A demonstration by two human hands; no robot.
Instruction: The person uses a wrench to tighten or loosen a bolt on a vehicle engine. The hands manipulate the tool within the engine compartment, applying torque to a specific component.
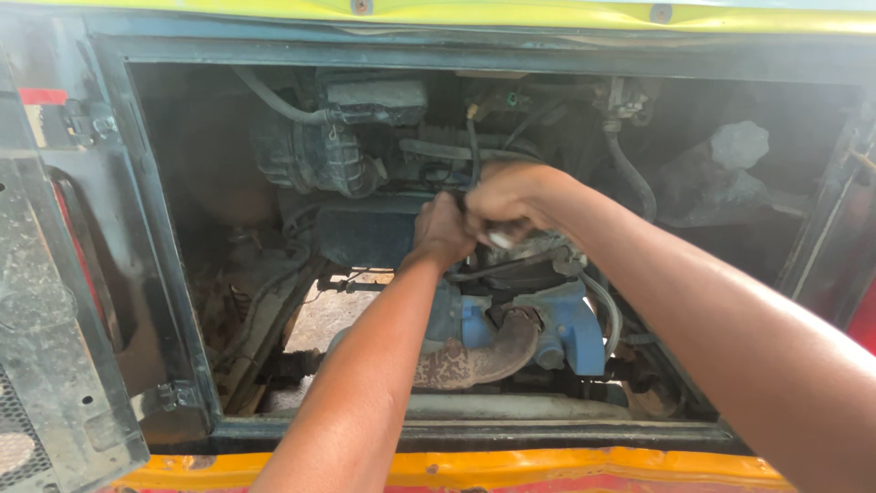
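Observation:
Both my arms reach into an open engine bay of a yellow vehicle. My left hand (pixel 442 230) is closed on a part at the top of the engine, just left of my right hand. My right hand (pixel 507 199) is clenched around a small light-coloured object, perhaps a tool handle or cap, directly above the dark engine top (pixel 520 265). What each hand holds is mostly hidden by the fingers. Below them sit the blue engine block (pixel 570 327) and a rusty curved exhaust pipe (pixel 474 358).
A black air filter housing (pixel 319 155) with hoses sits at upper left. A black hose (pixel 634 178) runs down at upper right. The opened hatch door (pixel 55 301) hangs at far left. The dark frame rim (pixel 456 434) and yellow-orange body edge lie nearest me.

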